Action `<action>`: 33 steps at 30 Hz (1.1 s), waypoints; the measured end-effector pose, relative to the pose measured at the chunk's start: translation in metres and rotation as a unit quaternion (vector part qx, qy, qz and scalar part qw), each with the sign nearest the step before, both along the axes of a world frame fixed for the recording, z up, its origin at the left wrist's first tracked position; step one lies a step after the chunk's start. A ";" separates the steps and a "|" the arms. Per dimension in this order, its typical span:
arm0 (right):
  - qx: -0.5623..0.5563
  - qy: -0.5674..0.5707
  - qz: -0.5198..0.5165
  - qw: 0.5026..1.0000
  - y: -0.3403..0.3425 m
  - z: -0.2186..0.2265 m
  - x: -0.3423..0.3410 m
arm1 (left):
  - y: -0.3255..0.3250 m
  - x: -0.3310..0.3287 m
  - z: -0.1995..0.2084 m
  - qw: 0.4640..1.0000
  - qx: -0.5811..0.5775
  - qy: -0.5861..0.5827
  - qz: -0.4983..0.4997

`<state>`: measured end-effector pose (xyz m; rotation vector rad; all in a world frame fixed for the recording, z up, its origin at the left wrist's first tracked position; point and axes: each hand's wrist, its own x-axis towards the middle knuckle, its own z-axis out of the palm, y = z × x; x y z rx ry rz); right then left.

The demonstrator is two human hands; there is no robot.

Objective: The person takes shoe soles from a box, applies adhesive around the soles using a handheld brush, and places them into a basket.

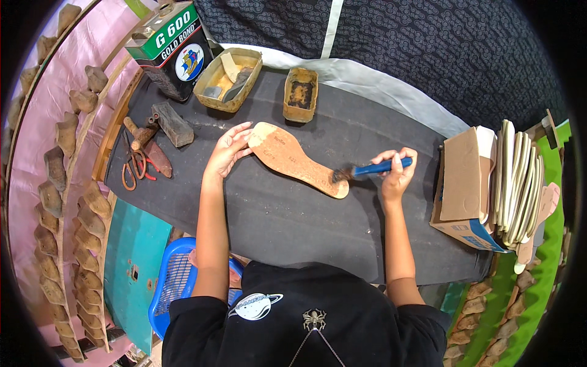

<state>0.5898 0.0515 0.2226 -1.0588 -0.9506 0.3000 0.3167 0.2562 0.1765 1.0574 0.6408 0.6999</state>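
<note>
A tan shoe insole [293,158] is held over the dark tabletop, slanting down toward the right. My left hand [230,148] pinches its wide end between thumb and fingers. In my right hand [397,170] is a brush with a blue handle [374,167]. The brush's dark bristles [341,175] touch the narrow end of the insole. Much of the insole's surface looks darker brown, with a paler patch at the wide tip. Faint handwriting shows on it.
Beyond the insole stand a small stained tray [300,114], a yellowish tub [214,104] holding scraps, and a green-and-black metal can [177,79]. A hammer [140,133], scissors [129,171] and a dark block [173,125] lie left. A cardboard box [461,177] with stacked insoles [516,183] stands right.
</note>
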 end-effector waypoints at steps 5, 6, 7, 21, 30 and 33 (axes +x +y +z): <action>-0.019 -0.021 0.025 0.999 0.005 -0.009 -0.004 | 0.001 0.000 -0.003 1.000 -0.001 0.001 0.005; -0.019 -0.020 0.025 0.999 0.005 -0.011 -0.002 | 0.002 0.000 -0.004 1.000 0.003 0.004 0.006; 0.008 -0.048 0.013 0.999 0.004 -0.012 0.002 | 0.002 0.000 -0.004 1.000 0.003 0.003 0.005; -0.003 -0.037 0.024 0.999 -0.001 -0.013 -0.003 | 0.001 0.000 -0.004 1.000 0.006 -0.011 0.008; 0.039 -0.037 0.005 0.999 -0.004 -0.009 0.002 | -0.001 0.000 -0.002 1.000 0.011 -0.001 0.006; 0.013 -0.028 0.020 0.999 -0.001 -0.007 -0.007 | -0.001 -0.001 -0.004 1.000 0.011 -0.005 0.007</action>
